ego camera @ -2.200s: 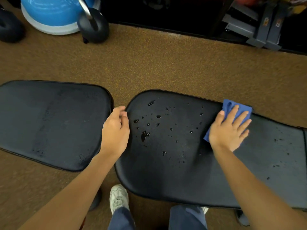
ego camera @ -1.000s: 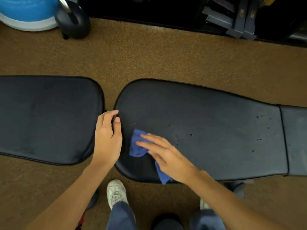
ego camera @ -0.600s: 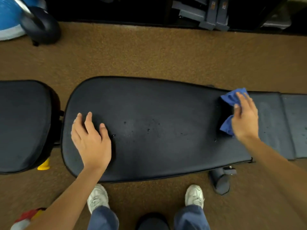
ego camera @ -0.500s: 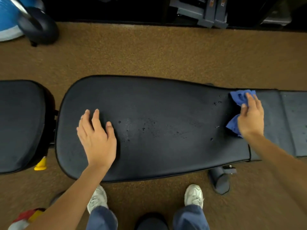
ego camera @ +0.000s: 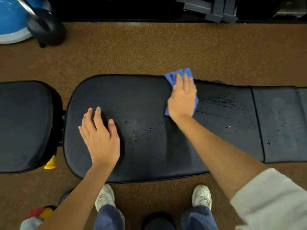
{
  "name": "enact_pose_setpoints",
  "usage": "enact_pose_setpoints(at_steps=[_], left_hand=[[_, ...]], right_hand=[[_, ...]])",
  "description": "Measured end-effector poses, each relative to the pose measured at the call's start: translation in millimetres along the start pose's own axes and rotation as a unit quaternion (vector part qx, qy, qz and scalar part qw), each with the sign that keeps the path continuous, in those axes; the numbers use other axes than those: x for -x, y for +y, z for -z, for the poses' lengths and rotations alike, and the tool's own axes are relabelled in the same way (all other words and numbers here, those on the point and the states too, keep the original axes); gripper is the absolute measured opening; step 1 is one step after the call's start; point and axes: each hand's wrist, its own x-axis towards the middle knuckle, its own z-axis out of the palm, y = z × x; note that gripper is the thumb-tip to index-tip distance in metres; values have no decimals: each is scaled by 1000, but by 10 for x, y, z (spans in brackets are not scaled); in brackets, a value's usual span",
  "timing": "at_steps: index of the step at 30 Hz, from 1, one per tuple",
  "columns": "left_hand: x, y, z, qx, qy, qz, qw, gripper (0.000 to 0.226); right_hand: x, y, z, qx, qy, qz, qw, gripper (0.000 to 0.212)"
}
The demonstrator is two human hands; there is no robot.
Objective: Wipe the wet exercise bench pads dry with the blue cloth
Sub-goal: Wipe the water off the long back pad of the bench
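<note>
Brown speckled floor (ego camera: 149,52). Blue-and-white dome (ego camera: 10,22) far left, dark round weight (ego camera: 48,30) beside it. Grey metal frames (ego camera: 216,9) far right. Two white sneakers (ego camera: 104,198) near edge.

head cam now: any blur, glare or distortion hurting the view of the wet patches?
Head view: wide-angle bend at the edges; the sleeve is motion-blurred; the long pad stays sharp, with sheen marking droplets and smears beside the right hand on the blue cloth.
</note>
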Motion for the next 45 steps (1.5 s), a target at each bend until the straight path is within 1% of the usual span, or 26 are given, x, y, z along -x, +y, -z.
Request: enact_pose_setpoints(at_steps=[2, 5, 8, 11, 13, 14, 15, 16, 17, 19, 21, 24, 27, 29, 31, 33, 35, 36, 38, 40, 41, 43, 45], left_hand=[[-28, -141, 91, -3, 13, 22, 1000, 49], [-74, -301, 192, 3, 32, 59, 998, 48], [-90, -382, 255, 24, 41, 98, 994, 47], [-47, -382, 273, 45, 42, 132, 989, 48], [4, -362, 263, 51, 35, 153, 986, 50], [33, -351, 254, 49, 29, 158, 986, 51], [58, -344, 245, 45, 22, 157, 986, 52], [80, -339, 235, 40, 13, 153, 987, 53], [96, -333, 228, 37, 4, 151, 988, 54], [108, -326, 220, 36, -8, 149, 988, 57], [111, -332, 219, 31, -10, 145, 989, 58], [121, -350, 206, 21, -15, 140, 990, 59], [126, -370, 186, 10, -16, 142, 990, 59], [122, -370, 177, 10, -16, 144, 989, 59], [118, -367, 172, 15, -16, 151, 988, 59], [112, -357, 175, 21, -18, 156, 987, 59], [107, -342, 190, 27, -21, 160, 986, 58], [104, -336, 200, 30, -23, 162, 986, 58], [105, -330, 219, 32, -27, 161, 986, 58], [99, -334, 234, 32, -29, 162, 986, 57], [92, -336, 242, 33, -30, 163, 986, 56], [80, -338, 260, 38, -32, 166, 985, 55], [74, -343, 278, 46, -32, 167, 984, 54]], right_hand=[[122, -355, -147, -17, -31, 47, 998, 60], [374, -739, -309, -56, -53, 131, 988, 63], [572, -909, -372, -72, -121, 199, 970, 64], [718, -927, -286, -120, -212, 265, 933, 56], [806, -816, -119, -170, -284, 288, 899, 50], [848, -713, -9, -190, -298, 291, 889, 49], [881, -585, 123, -209, -287, 287, 890, 50], [896, -412, 257, -221, -257, 270, 901, 50], [894, -198, 382, -217, -210, 242, 922, 50], [823, 284, 638, -173, -111, 173, 963, 48], [698, 844, 845, -118, -43, 100, 987, 43], [548, 1600, 1042, -51, -3, -14, 999, 40], [611, 1916, 1030, 12, -9, -89, 996, 42], [726, 1816, 897, 25, 15, -96, 995, 42], [840, 1546, 731, 13, 46, -83, 995, 43], [964, 1185, 562, -6, 62, -49, 997, 43], [1128, 788, 381, -15, 59, 0, 998, 44], [1215, 571, 301, -20, 44, 22, 999, 48], [1406, 154, 143, -40, -7, 61, 997, 65], [1581, -210, 22, -71, -62, 105, 990, 80], [1656, -347, -29, -83, -86, 131, 984, 84], [1739, -494, -71, -105, -125, 179, 970, 83], [1716, -468, -15, -138, -151, 200, 958, 78]])
